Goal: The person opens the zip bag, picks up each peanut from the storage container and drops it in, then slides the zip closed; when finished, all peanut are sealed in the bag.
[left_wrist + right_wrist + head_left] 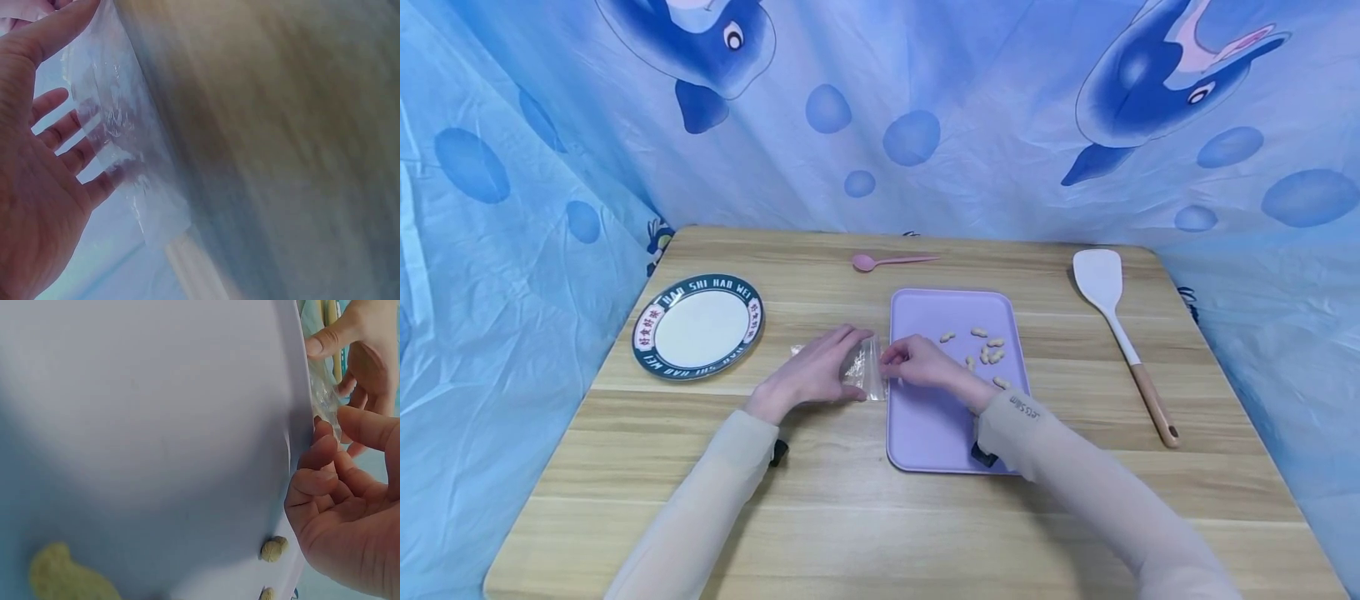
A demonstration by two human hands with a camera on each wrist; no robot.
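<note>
A clear plastic zip bag (pixel 871 367) lies just left of the lilac tray (pixel 931 433). My left hand (pixel 820 367) spans the bag, thumb at its near edge and fingertips at its far edge. In the left wrist view the fingers of that hand (pixel 53 150) are spread and fairly straight behind the see-through bag (pixel 125 137). Over the tray's left rim, my right hand (pixel 921 361) pinches the bag's right edge between thumb and fingertips. In the right wrist view, this hand (pixel 350 500) has its other fingers curled. Several unshelled peanuts (pixel 996 356) lie on the tray.
A plate with a dark patterned rim (pixel 647 358) stands at the left. A pink spoon (pixel 895 261) lies at the back. To the right is a white spatula with a wooden handle (pixel 1101 279). A blue dolphin-print curtain (pixel 865 75) hangs behind the wooden table (pixel 820 517).
</note>
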